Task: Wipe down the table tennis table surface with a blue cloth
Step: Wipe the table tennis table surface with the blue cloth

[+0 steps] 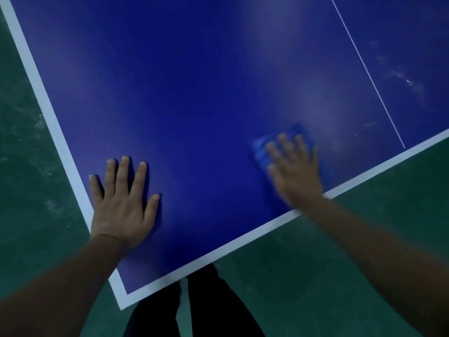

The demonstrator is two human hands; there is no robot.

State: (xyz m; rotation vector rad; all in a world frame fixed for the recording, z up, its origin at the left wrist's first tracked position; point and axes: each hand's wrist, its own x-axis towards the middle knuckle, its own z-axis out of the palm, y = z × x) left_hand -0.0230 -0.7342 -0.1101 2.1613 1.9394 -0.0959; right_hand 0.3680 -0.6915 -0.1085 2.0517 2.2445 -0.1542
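- Near the table's near end edge, right of the corner: blue cloth lies flat on the table tennis table, close to the white border stripe but not touching it.
- Cloth is bunched and motion-blurred; we can't call its long axis with confidence. The visible part runs roughly parallel to the near end edge, from lower left to upper right.
- Right hand presses on the cloth, palm down, fingers straight and slightly spread, pointing away from us up the table. Hand is blurred; cloth shows past the fingertips and on the thumb side.
- Left hand sits flat on bare table by the near-left corner, fingers spread wide, holding nothing, little-finger side just beside the side-edge stripe.
- Thin white centre line runs lengthwise, right of the cloth, well apart from it.
- Pale dusty smears on the surface beyond the centre line.
- Green floor around the table; our dark trousers below the corner.
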